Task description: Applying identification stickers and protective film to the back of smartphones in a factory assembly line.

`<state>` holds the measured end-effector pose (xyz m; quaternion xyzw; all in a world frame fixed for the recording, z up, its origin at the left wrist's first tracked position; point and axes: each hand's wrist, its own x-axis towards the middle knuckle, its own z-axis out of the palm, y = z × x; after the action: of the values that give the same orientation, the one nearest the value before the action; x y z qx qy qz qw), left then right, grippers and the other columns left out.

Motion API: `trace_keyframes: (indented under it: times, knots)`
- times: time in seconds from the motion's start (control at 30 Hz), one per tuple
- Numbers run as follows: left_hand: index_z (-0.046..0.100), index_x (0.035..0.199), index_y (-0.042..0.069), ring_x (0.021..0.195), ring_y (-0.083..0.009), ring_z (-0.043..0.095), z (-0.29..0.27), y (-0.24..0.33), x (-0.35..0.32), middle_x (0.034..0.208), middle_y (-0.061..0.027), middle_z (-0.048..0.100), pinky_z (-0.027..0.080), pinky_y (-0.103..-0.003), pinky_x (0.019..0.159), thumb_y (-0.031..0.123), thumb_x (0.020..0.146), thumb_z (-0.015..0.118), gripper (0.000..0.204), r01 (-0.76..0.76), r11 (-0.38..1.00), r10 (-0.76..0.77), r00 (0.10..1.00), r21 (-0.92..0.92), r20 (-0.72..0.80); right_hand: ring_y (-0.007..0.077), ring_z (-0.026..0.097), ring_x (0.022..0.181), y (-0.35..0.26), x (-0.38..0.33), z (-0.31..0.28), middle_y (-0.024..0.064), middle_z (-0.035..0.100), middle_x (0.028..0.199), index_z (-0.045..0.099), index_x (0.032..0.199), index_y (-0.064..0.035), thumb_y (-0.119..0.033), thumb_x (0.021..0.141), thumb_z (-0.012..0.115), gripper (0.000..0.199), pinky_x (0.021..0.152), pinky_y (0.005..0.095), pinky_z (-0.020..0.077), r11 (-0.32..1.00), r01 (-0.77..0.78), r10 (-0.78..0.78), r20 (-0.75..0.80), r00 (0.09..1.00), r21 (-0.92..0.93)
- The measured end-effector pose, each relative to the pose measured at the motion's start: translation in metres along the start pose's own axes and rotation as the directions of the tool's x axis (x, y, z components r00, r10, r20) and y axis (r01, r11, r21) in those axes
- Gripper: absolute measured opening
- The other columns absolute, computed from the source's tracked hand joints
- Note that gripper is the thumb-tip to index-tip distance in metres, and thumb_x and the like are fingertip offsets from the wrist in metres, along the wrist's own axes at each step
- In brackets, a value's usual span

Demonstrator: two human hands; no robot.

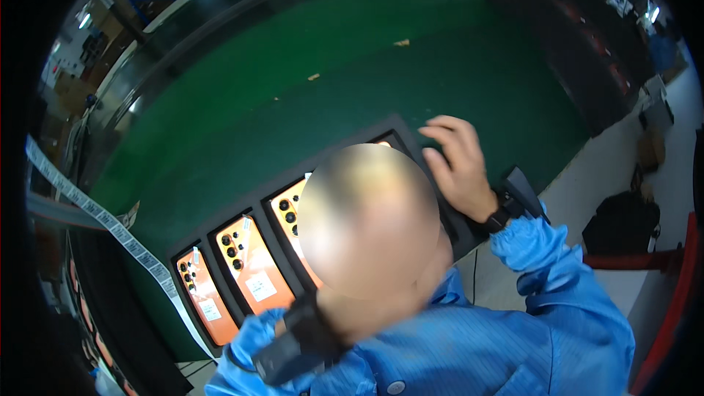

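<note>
A black foam tray [202, 229] holds several orange smartphones, backs up, each in its own slot. One phone [253, 264] shows dark camera lenses and a white label; a smaller-looking phone [204, 297] lies in the leftmost slot. My left hand [370, 315] reaches across the tray, its fingers hidden by a large blurred patch, so what it touches or holds does not show. Beside the tray's far right end is my right hand [462, 169], fingers curved and thumb apart, with nothing visible between them. Both wrists carry black devices.
The tray rests on a green work surface [455, 59] with small tan scraps. A strip of printed labels [106, 220] hangs down at the left. Dark stacked trays [565, 37] stand at the far right, and a red frame [667, 308] is at the right edge.
</note>
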<state>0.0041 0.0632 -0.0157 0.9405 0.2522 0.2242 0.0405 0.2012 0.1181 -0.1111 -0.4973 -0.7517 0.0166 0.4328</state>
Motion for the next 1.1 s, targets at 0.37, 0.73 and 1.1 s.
trace_keyframes:
  times: [0.37,0.73,1.1]
  knots:
    - [0.015,0.14,-0.004,0.135,-0.0394,0.014,-0.02,-0.158,-0.082,0.143,-0.0304,0.012,0.021,-0.044,0.108,0.036,0.077,0.067,0.091,0.72,0.687,-0.684,0.686,0.1,-0.248,0.0222,0.053,0.101,-0.009,0.045,-0.039,0.0119,0.054,0.106,0.057,0.102,-0.0004,0.004,0.078,0.053,0.024,0.087,0.0298,0.0416,0.985,-0.037,0.046,-0.049,0.998,0.167]
    - [0.004,0.139,-0.007,0.133,-0.0485,-0.005,-0.013,-0.195,-0.238,0.139,-0.0395,-0.005,0.0,-0.046,0.11,0.04,0.077,0.062,0.097,0.93,-0.029,-0.73,-0.271,-0.368,-0.628,0.0149,0.054,0.091,-0.122,0.145,0.105,0.0055,0.058,0.095,0.058,0.099,-0.0002,0.0,0.076,0.053,0.024,0.08,0.0265,0.0428,0.747,-0.057,-0.331,0.446,0.832,0.662]
    - [0.01,0.138,-0.007,0.136,-0.0416,0.006,-0.019,0.021,-0.313,0.144,-0.0311,-0.005,0.01,-0.049,0.11,0.015,0.082,0.06,0.078,0.919,0.101,-0.139,-0.367,-0.382,-0.92,0.0265,0.047,0.111,-0.297,0.05,0.259,0.0088,0.054,0.116,0.057,0.114,-0.0106,-0.03,0.078,0.06,0.041,0.092,0.0439,0.0333,0.605,0.433,-0.779,0.385,0.495,0.669]
